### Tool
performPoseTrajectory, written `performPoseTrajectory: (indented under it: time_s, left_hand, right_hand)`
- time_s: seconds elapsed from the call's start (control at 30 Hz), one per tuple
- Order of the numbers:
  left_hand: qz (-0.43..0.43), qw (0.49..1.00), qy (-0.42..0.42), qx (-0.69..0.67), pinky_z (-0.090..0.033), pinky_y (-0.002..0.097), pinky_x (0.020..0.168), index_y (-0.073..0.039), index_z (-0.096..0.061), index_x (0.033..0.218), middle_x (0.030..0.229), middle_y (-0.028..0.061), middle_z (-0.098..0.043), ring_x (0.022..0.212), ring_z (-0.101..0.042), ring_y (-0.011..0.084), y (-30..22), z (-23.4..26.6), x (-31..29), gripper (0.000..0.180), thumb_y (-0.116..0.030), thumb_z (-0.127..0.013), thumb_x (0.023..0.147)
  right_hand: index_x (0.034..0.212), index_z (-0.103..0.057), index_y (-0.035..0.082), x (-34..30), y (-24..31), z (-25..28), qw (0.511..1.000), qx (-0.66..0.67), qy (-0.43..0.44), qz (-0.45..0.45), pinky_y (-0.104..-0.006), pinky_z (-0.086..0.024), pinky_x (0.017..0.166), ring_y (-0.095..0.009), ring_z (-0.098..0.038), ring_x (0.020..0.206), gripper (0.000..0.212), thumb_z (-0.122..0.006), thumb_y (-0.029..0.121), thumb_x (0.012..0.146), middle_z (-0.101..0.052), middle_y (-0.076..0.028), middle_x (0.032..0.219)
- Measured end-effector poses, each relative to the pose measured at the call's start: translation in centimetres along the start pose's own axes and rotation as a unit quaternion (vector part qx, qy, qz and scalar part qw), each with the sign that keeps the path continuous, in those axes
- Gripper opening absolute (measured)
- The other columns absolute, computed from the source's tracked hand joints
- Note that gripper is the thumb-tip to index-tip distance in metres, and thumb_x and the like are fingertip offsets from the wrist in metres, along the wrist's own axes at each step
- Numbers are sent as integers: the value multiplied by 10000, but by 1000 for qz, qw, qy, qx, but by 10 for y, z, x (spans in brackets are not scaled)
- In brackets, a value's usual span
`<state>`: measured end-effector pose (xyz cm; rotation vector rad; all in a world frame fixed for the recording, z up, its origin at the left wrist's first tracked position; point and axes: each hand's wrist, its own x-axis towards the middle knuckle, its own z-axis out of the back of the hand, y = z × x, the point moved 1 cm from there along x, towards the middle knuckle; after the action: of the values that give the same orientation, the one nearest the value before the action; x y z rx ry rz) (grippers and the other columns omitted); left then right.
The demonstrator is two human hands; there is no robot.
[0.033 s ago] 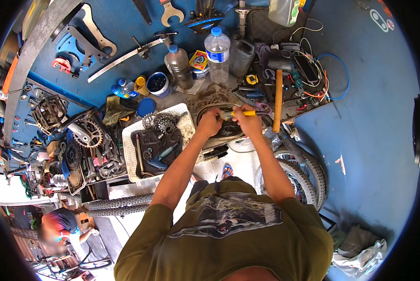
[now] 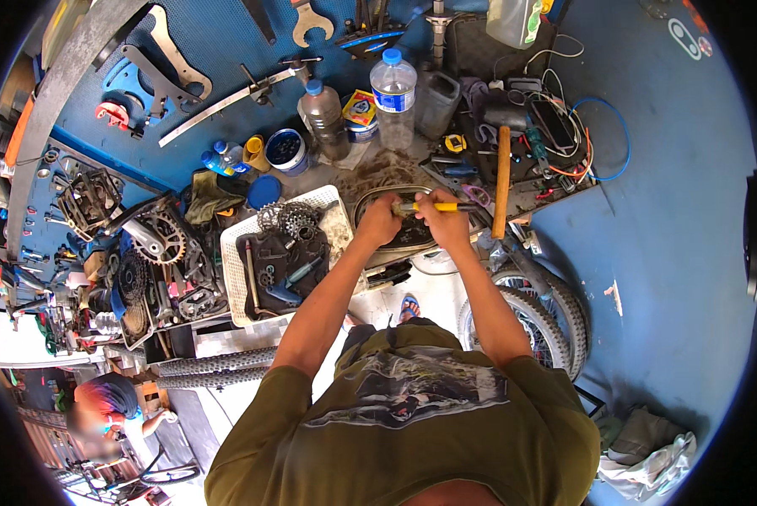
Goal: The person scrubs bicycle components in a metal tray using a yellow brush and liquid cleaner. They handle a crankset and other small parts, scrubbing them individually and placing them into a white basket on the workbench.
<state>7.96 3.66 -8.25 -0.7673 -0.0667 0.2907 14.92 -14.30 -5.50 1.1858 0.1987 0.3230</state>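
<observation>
As you look down over your olive shirt, the blue wall (image 2: 682, 219) fills the right side and a cluttered counter (image 2: 344, 173) spreads ahead of you, with a bicycle wheel (image 2: 537, 314) with a knobby tyre leaning below it at your right. To the left of your arms sits a white perforated tray (image 2: 237, 253) holding a dark cloth, gear cogs and small tools. Beyond your hands stand a clear water bottle with a blue cap (image 2: 393, 88) and a darker bottle (image 2: 323, 118), with a wooden-handled hammer (image 2: 502, 180) lying just to the right. Both arms reach forward to a dark oval rubber loop (image 2: 399, 239) lying on the counter near its front edge. Your left hand (image 2: 380, 221) is clenched over the loop's upper edge. Your right hand (image 2: 446, 221) is closed around a yellow-handled tool (image 2: 433, 207), held level across the loop, its tip pointing toward your left hand. The two hands are just beside each other.
</observation>
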Motion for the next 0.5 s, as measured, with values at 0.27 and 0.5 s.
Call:
performPoseTrajectory:
  time_s: [0.27, 0.5]
  left_hand:
    - [-4, 1000, -1, 7, -554, 491, 831, 16, -660, 1205, 1006, 291, -734, 959, -720, 466, -22, 14, -7, 326, -103, -716, 907]
    - [-3, 1000, -4, -23, -550, 472, 795, 15, -665, 1164, 941, 264, -732, 896, -727, 427, -21, 11, -10, 269, -118, -708, 934]
  right_hand:
    - [800, -660, 36, -1, -6, -9, 994, 104, 30, 8, -383, -493, 630, -229, -644, 630, 396, -725, 384, 978, -676, -99, 693]
    - [827, -659, 24, -4, -3, -8, 994, 104, 4, 25, -357, -478, 603, -168, -650, 628, 385, -744, 364, 986, -663, -74, 664]
